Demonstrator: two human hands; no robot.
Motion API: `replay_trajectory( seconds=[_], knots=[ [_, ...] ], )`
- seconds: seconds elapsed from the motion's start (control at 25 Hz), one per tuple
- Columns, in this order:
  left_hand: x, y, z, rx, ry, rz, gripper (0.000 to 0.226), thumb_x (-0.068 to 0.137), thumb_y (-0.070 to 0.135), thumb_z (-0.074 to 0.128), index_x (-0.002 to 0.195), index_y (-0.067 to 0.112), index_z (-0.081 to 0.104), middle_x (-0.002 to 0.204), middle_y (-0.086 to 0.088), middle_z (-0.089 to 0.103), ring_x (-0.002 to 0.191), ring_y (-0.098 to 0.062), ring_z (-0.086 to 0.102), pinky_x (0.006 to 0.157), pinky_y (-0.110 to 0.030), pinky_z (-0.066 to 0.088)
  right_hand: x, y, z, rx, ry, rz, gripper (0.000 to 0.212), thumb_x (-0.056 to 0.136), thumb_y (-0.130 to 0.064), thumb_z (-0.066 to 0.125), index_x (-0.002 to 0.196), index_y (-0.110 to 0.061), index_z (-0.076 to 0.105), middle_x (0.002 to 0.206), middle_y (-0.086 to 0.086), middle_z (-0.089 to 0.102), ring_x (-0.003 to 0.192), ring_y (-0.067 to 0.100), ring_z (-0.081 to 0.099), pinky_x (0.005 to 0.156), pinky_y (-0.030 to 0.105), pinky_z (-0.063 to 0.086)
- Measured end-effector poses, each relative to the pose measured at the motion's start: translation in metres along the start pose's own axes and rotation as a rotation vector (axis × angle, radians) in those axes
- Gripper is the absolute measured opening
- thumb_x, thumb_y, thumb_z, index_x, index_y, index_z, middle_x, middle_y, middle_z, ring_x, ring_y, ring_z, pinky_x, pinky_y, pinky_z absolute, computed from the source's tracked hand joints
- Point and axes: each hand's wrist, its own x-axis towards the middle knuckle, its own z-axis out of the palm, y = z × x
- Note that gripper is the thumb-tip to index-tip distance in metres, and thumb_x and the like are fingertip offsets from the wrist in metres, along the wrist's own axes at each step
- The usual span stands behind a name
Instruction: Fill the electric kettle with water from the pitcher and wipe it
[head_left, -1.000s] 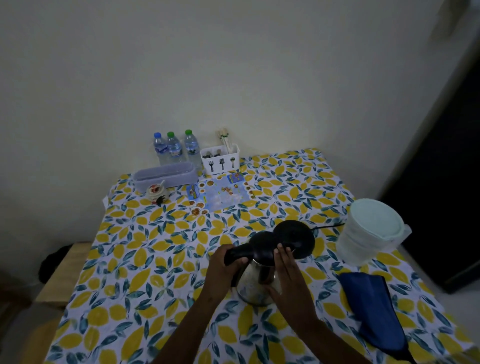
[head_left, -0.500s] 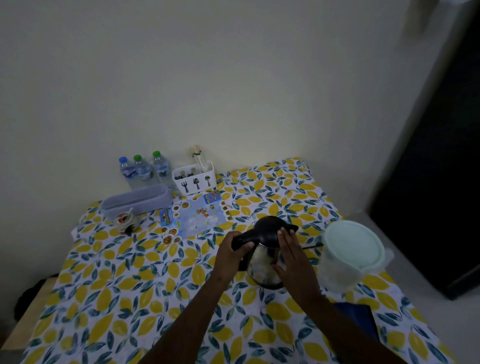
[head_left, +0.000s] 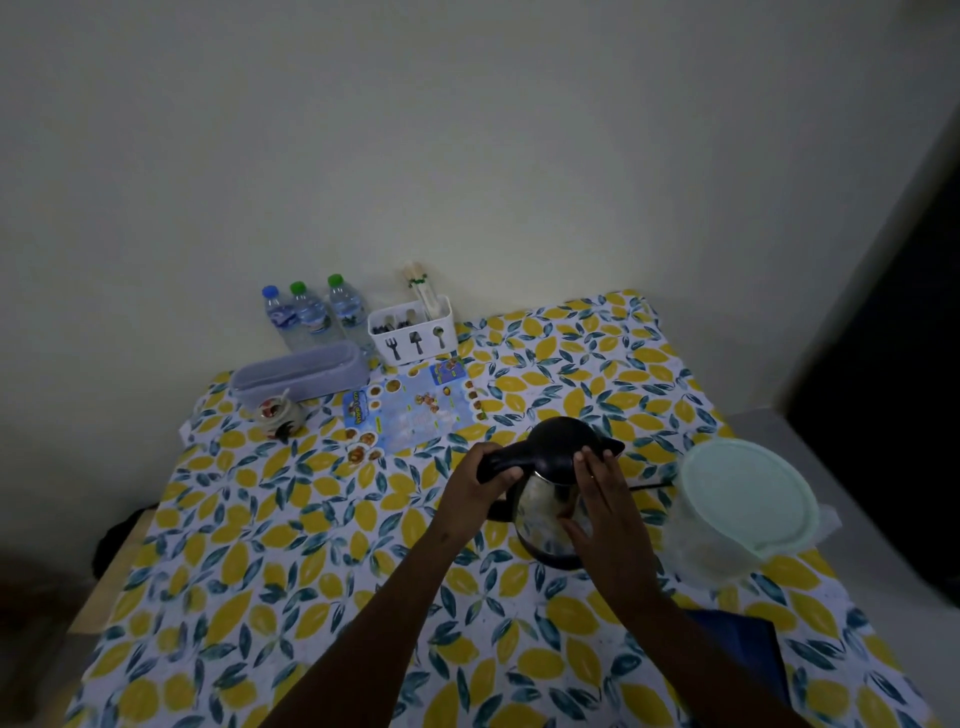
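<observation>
The steel electric kettle (head_left: 558, 444), with black lid and handle, stands upright at the middle of the lemon-print table (head_left: 291, 525). My left hand (head_left: 480, 480) is wrapped around the black handle on its left. My right hand (head_left: 605, 512) lies flat against the kettle's shiny right side, fingers pointing up to the lid. The clear pitcher (head_left: 748, 501) with a pale green lid stands just right of the kettle, untouched. A dark blue cloth (head_left: 737, 642) lies at the near right, partly hidden by my right forearm.
A black cord (head_left: 649, 487) runs from the kettle toward the pitcher. At the back stand three water bottles (head_left: 311, 314), a white cutlery caddy (head_left: 415, 338), a lavender tray (head_left: 296, 371), a small jar (head_left: 280, 413) and a leaflet (head_left: 410, 410). A wooden stool (head_left: 119, 561) sits at the left.
The kettle has moved back and right, over the round black base that showed behind it a second ago; the base is now hidden beneath it. Both hands stayed on the kettle.
</observation>
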Motion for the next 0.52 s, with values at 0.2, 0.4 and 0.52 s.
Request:
replay_trajectory(
  seconds=[0.2,0.4,0.52],
  knots=[
    [0.002,-0.004,0.005,-0.025,-0.011,-0.010,0.025,0.090,0.031,0.065,0.110,0.018,0.057,0.108,-0.008,0.061,0.098,-0.020,0.060,0.084,-0.037,0.047,-0.004,0.005,0.001,0.017,0.036,0.015,0.097,0.074,-0.017,0.079,0.150,-0.011,0.019,0.157,0.009,0.025,0.147,0.028,0.014,0.107,0.048,0.042],
    [0.004,-0.005,0.000,0.017,-0.033,-0.010,0.031,0.091,0.032,0.063,0.117,0.017,0.055,0.113,-0.008,0.061,0.101,-0.021,0.060,0.086,-0.039,0.046,-0.001,0.001,-0.002,0.032,-0.028,0.005,0.093,0.076,-0.017,0.077,0.151,-0.013,0.022,0.158,0.009,0.025,0.148,0.029,0.014,0.105,0.045,0.045],
    [-0.001,-0.013,-0.002,0.061,-0.026,-0.012,0.034,0.093,0.032,0.061,0.122,0.016,0.052,0.115,-0.006,0.060,0.102,-0.020,0.059,0.085,-0.035,0.047,0.001,-0.002,0.000,0.046,-0.070,0.015,0.095,0.077,-0.018,0.077,0.152,-0.016,0.019,0.160,0.006,0.021,0.149,0.026,0.010,0.107,0.042,0.043]
  ],
)
